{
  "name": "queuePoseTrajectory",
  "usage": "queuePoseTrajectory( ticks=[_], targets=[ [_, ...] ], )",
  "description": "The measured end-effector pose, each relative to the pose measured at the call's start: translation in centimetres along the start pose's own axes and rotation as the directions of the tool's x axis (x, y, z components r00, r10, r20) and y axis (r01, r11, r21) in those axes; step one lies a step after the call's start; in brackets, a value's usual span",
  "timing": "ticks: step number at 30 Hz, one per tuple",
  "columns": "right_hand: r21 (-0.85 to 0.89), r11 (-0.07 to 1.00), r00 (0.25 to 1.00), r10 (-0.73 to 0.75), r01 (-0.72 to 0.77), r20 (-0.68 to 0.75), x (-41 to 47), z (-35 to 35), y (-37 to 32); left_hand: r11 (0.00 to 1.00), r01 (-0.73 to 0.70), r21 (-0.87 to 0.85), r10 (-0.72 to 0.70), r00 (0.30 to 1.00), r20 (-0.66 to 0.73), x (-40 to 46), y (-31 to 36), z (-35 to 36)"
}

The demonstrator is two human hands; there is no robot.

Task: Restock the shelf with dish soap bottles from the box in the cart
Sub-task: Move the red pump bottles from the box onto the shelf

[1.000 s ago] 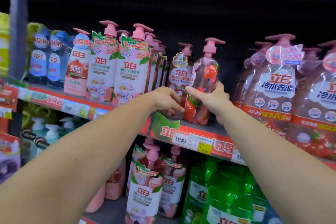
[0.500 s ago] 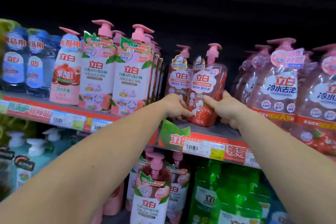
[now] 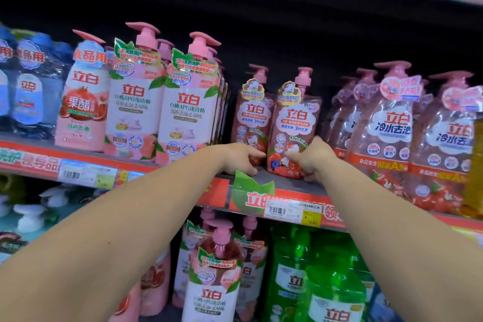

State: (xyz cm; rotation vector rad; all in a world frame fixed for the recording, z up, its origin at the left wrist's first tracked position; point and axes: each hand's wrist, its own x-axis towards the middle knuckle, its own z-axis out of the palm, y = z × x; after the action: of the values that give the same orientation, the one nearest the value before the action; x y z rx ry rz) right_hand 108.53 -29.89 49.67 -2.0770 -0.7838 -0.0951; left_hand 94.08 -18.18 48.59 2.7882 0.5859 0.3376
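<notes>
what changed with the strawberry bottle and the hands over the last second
The strawberry bottle was turned from side-on to label forward, standing beside its twin. The right hand still grips its base; the left hand stays at the twin's foot. Neighbouring rows on the shelf are unchanged.

Red strawberry-print bottle (image 3: 291, 136) with pink pump, green bottles (image 3: 326, 282) below (white labels), red shelf strip (image 3: 217, 195).

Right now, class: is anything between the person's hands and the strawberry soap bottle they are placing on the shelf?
Nothing visible. The right hand grips the base of the front strawberry bottle, which stands on the shelf. The left hand is at the base of the matching bottle beside it. Neither hand has anything in its way.
</notes>
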Motion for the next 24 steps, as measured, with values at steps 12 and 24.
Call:
queuePoseTrajectory(
  ticks=[12, 24],
  targets=[
    [-0.152, 0.988, 0.999, 0.02, -0.016, 0.026, 1.3, 0.3, 0.2, 0.988, 0.11, 0.107, -0.115, 0.993, 0.04, 1.1, 0.3, 0.7],
    [-0.196, 0.981, 0.998, 0.026, -0.015, 0.054, 4.3, 1.1, -0.1, 0.98, 0.181, 0.084, -0.181, 0.983, -0.01, 1.4, -0.1, 1.0]
  ],
)
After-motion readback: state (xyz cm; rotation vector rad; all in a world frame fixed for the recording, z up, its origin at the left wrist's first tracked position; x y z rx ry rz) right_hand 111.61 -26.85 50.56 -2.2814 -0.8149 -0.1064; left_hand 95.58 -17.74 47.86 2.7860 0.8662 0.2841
